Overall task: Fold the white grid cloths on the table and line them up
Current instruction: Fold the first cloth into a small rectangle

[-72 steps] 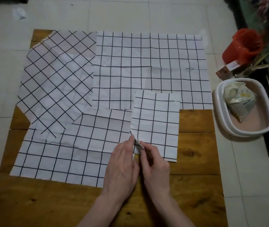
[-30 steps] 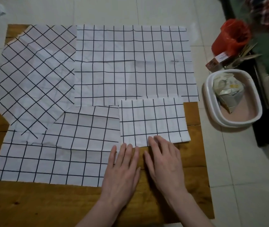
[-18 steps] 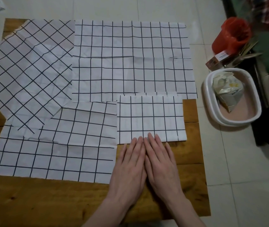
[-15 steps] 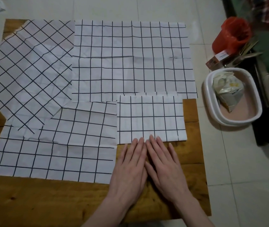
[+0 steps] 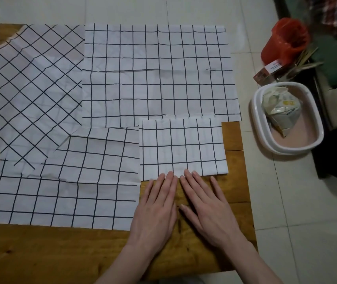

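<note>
Left hand point(image 5: 155, 210) and right hand point(image 5: 204, 206) lie flat on the table point(image 5: 61, 253), fingers straight, tips touching the folded cloth's point(image 5: 182, 146) near edge. Far: three unfolded cloths point(image 5: 155, 74) overlapping it. Risk: pulling one out drags the folded piece askew.

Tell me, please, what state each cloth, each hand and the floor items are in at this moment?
Small folded cloth: folded, flat, squared.
Far cloth: unfolded, creased.
Diagonal cloth: unfolded, skewed, overhanging the table.
Near-left cloth: unfolded, wrinkled.
Left hand: flat, fingertips at the folded cloth's near edge.
Right hand: flat, likewise.
White tub: holds a crumpled packet.
Red bin: upright, bag-lined.
</note>
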Demonstrator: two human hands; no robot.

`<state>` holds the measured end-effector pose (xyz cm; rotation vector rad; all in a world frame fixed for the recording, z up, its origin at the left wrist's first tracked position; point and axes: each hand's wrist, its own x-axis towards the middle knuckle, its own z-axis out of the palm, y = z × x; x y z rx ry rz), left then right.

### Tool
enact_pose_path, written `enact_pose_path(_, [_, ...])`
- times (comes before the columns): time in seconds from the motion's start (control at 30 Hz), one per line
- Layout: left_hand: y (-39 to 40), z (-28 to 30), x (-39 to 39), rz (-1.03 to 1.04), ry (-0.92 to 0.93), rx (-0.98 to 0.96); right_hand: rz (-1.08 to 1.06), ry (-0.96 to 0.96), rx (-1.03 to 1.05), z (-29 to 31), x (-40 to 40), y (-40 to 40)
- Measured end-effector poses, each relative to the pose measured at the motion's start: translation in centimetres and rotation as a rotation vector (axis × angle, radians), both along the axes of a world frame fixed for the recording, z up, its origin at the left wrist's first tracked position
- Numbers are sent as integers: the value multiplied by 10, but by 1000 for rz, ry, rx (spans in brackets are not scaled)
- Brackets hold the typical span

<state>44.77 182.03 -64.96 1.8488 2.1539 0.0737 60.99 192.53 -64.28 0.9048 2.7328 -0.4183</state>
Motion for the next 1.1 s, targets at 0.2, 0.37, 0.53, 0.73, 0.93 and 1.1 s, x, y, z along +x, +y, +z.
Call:
enact_pose_path(0.2, [2, 1, -18, -85, 7, 49, -52, -1, 4, 1, 7, 4])
enact_pose_path(0.37, [-1, -1, -25, -134, 37, 23, -118, -18, 24, 0, 21, 9])
enact_pose_path(0.53, [-3, 0, -26, -109, 7, 18, -211, -9, 47, -2, 31, 12])
enact_pose_path(0.73, [-6, 0, -28, -108, -14, -3, -377, 5, 59, -4, 32, 10])
enact_pose_path(0.93, [-7, 1, -27, -104, -1, -31, -429, 47, 53, -3, 24, 6])
enact_pose_path(1.1, [-7, 3, -20, -76, -3, -32, -582, 214, 77, 12, 12, 10])
